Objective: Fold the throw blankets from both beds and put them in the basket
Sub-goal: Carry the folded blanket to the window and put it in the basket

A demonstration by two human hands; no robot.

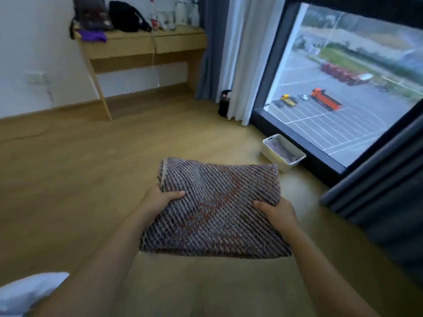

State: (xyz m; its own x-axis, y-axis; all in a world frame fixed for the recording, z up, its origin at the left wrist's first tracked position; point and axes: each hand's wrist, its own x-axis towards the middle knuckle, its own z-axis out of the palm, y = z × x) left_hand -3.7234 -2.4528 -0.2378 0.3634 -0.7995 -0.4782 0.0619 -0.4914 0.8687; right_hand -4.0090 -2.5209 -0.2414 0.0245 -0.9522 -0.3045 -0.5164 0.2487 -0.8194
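Hands, left hand (160, 199) and right hand (275, 212), clamp the folded blanket (215, 209) in carry; next, probably lower it into the basket (270, 154).

Folded woven blanket (214, 209) held at centre frame above the wood floor (68, 168). Left hand (160, 199) and right hand (278, 213) grip opposite edges, thumbs on top. White basket (272, 154), right of centre below the window (343, 88), contains grey fabric.

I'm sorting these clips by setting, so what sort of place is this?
Probably a bedroom or hotel-style room well above ground. A wooden desk with a kettle stands by the wall, curtains frame a big window over a car park, and white bedding shows at lower left.
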